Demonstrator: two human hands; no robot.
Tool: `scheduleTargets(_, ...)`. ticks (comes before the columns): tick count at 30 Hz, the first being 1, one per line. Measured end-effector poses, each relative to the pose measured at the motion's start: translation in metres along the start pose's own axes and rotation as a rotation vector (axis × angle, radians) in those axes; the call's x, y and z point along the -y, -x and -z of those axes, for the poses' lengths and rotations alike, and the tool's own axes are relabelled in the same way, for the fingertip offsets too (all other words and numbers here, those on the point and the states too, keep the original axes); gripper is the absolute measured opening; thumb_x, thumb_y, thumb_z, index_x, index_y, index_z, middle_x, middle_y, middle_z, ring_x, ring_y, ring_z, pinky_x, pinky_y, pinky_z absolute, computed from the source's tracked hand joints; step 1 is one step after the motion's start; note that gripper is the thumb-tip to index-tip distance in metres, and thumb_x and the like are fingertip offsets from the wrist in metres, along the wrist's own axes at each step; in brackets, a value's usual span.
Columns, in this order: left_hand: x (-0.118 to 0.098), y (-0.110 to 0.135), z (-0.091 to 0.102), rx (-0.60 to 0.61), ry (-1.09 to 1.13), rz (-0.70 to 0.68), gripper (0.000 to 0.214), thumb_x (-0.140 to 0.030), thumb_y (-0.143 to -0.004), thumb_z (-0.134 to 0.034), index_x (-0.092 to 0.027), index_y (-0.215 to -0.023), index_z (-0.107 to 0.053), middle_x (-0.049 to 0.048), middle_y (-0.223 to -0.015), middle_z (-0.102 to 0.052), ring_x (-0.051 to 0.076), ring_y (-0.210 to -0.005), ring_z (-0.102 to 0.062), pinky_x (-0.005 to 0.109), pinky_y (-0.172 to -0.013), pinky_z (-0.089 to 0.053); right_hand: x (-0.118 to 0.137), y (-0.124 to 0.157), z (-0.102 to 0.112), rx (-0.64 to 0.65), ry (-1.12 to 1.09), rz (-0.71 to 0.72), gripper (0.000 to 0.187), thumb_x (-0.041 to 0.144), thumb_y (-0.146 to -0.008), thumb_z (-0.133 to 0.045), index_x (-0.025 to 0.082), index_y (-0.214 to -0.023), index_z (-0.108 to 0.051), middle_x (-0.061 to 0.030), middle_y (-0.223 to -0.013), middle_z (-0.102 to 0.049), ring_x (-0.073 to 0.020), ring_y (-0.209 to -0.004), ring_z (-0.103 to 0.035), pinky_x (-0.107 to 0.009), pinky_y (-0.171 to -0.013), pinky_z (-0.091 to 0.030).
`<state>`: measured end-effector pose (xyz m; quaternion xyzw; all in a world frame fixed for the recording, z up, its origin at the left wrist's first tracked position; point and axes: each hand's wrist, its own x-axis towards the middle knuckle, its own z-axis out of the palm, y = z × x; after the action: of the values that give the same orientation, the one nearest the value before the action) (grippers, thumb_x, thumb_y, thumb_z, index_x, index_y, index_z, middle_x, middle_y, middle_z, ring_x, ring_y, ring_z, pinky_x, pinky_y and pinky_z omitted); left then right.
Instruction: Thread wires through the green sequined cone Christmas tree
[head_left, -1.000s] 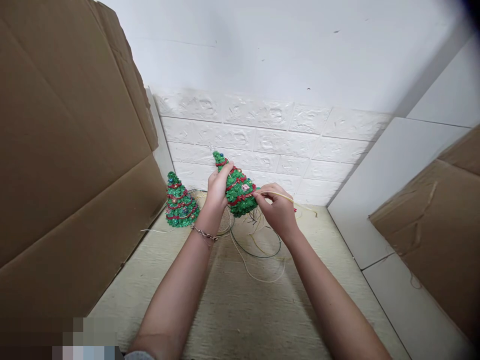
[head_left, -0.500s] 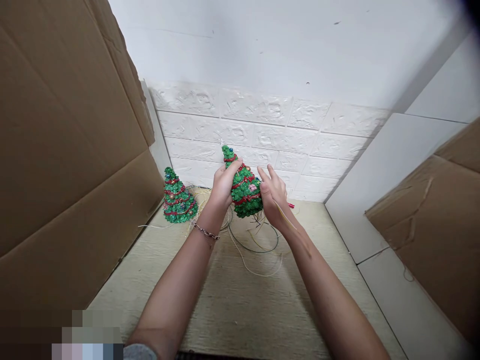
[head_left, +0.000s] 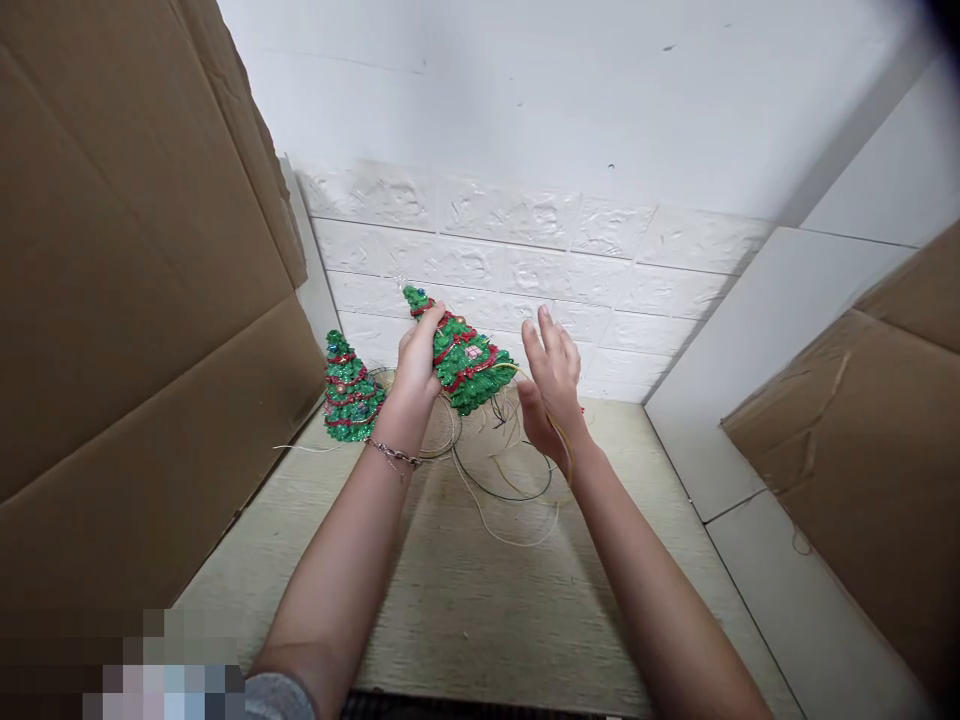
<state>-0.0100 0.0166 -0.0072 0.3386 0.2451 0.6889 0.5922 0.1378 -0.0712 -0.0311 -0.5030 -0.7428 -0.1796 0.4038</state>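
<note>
My left hand (head_left: 416, 358) grips the narrow upper part of a green glittery miniature Christmas tree (head_left: 463, 365), which leans to the left with red garland and small ornaments on it. My right hand (head_left: 551, 385) is raised to the right of that tree, not touching it, its fingers spread and nothing held between them. A thin yellowish wire passes close by its palm. A similar decorated tree (head_left: 349, 398) stands upright just left of my left wrist. A tangle of thin wires (head_left: 502, 482) lies below the held tree. A chain bracelet (head_left: 392, 455) circles my left wrist.
Brown cardboard sheets (head_left: 142, 300) stand along the left, with another (head_left: 832, 430) at the right. A white brick-patterned wall panel (head_left: 517, 270) closes the back of the beige work surface (head_left: 480, 610). A small red piece shows behind my right hand.
My right hand has moved away from the held tree and opened wider. My left hand has carried the tree leftward and tilted it further.
</note>
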Motion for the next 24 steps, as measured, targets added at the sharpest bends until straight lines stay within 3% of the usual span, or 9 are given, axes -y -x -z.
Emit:
scheduleTargets(2, 0.0, 0.003, -0.002, 0.029, -0.044, -0.003, 0.028, -0.039, -0.063, -0.074, -0.016, -0.069, -0.059, 0.002, -0.065, -0.061, 0.013, -0.056, -0.056, 0.026, -0.056, -0.048, 0.002, -0.002, 0.0, 0.019, -0.021, -0.033, 0.057, 0.051, -0.094, -0.006, 0.033, -0.148, -0.016, -0.0058, -0.156, -0.012, -0.0336, -0.141, -0.014, -0.059, -0.106, -0.022)
scheduleTargets(5, 0.001, 0.009, -0.007, 0.091, -0.097, 0.002, 0.028, -0.04, -0.065, -0.073, -0.015, -0.07, -0.06, 0.0032, -0.068, -0.063, 0.013, -0.059, -0.058, 0.026, -0.057, -0.048, 0.002, -0.003, -0.004, 0.094, -0.048, -0.085, 0.054, 0.052, -0.094, -0.011, 0.037, -0.141, -0.033, -0.0037, -0.155, -0.016, -0.0383, -0.139, -0.017, -0.065, -0.102, -0.022)
scheduleTargets(9, 0.002, 0.011, -0.009, 0.12, -0.121, 0.004, 0.028, -0.04, -0.065, -0.073, -0.015, -0.07, -0.06, 0.0034, -0.07, -0.063, 0.013, -0.059, -0.058, 0.026, -0.058, -0.048, -0.001, -0.003, -0.006, 0.137, -0.057, -0.099, 0.056, 0.058, -0.09, -0.032, 0.035, -0.141, -0.033, -0.0096, -0.152, -0.022, -0.0413, -0.133, -0.027, -0.068, -0.097, -0.025)
scheduleTargets(12, 0.001, 0.01, -0.007, 0.076, -0.116, 0.019, 0.028, -0.041, -0.066, -0.072, -0.016, -0.071, -0.06, 0.0028, -0.068, -0.062, 0.014, -0.058, -0.057, 0.027, -0.057, -0.048, -0.003, -0.004, 0.007, 0.047, -0.107, -0.018, 0.076, 0.058, -0.078, -0.057, 0.025, -0.141, -0.032, -0.0174, -0.139, -0.039, -0.0361, -0.124, -0.039, -0.057, -0.098, -0.034)
scheduleTargets(13, 0.0, 0.009, -0.006, 0.065, -0.104, 0.026, 0.028, -0.041, -0.066, -0.072, -0.016, -0.071, -0.06, 0.0021, -0.067, -0.061, 0.013, -0.057, -0.057, 0.027, -0.056, -0.047, -0.004, -0.005, 0.013, 0.011, -0.14, 0.025, 0.075, 0.056, -0.076, -0.062, 0.022, -0.138, -0.036, -0.0172, -0.129, -0.048, -0.032, -0.116, -0.047, -0.051, -0.095, -0.038)
scheduleTargets(15, -0.002, 0.008, -0.004, 0.057, -0.074, 0.035, 0.027, -0.039, -0.066, -0.072, -0.017, -0.069, -0.057, 0.0001, -0.063, -0.058, 0.012, -0.054, -0.054, 0.026, -0.054, -0.046, -0.005, -0.007, 0.024, -0.056, -0.211, 0.082, 0.054, 0.05, -0.078, -0.062, 0.019, -0.121, -0.051, -0.0105, -0.099, -0.061, -0.0219, -0.091, -0.057, -0.037, -0.083, -0.045)
scheduleTargets(17, -0.003, 0.007, -0.003, 0.058, -0.051, 0.037, 0.027, -0.038, -0.065, -0.072, -0.017, -0.066, -0.055, -0.0018, -0.06, -0.055, 0.01, -0.051, -0.051, 0.025, -0.053, -0.045, -0.005, -0.009, 0.029, -0.101, -0.272, 0.079, 0.031, 0.049, -0.083, -0.057, 0.02, -0.092, -0.058, -0.0023, -0.071, -0.059, -0.0141, -0.066, -0.054, -0.027, -0.065, -0.044)
scheduleTargets(19, -0.003, 0.008, -0.003, 0.052, -0.053, 0.036, 0.027, -0.038, -0.065, -0.072, -0.017, -0.066, -0.054, -0.0022, -0.059, -0.054, 0.01, -0.051, -0.05, 0.024, -0.053, -0.045, -0.004, -0.009, 0.029, -0.099, -0.336, 0.036, 0.034, 0.05, -0.086, -0.052, 0.02, -0.071, -0.054, 0.001, -0.059, -0.054, -0.0103, -0.054, -0.048, -0.023, -0.054, -0.038)
scheduleTargets(24, 0.003, 0.011, -0.007, 0.085, -0.119, 0.048, 0.028, -0.039, -0.065, -0.072, -0.016, -0.068, -0.057, 0.0001, -0.062, -0.057, 0.011, -0.053, -0.053, 0.025, -0.052, -0.044, 0.0, -0.009, 0.015, 0.038, -0.486, -0.127, 0.043, 0.053, -0.084, -0.052, 0.019, -0.058, -0.049, 0.0029, -0.053, -0.051, -0.0083, -0.05, -0.043, -0.023, -0.051, -0.032)
